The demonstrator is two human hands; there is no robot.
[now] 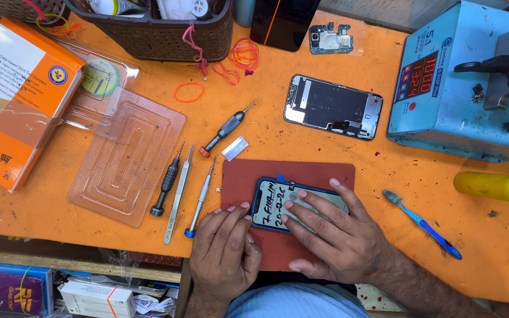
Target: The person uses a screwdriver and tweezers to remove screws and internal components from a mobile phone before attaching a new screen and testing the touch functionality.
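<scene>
On the red-brown work mat [325, 174] a blue-edged phone screen panel [273, 206] lies flat, the right hand [337, 235] pressing spread fingers onto it while the left hand [226, 247] steadies its left edge with fingers extended, beside a blue-tipped screwdriver [200, 197].

There is bare orange desk [301, 150] between the red mat [240, 176] and the opened phone body [332, 107]. On the left, three thin tools [178, 188] lie close together. On the right, a blue toothbrush [422, 224] and a big blue machine [460, 82] block the way.
</scene>
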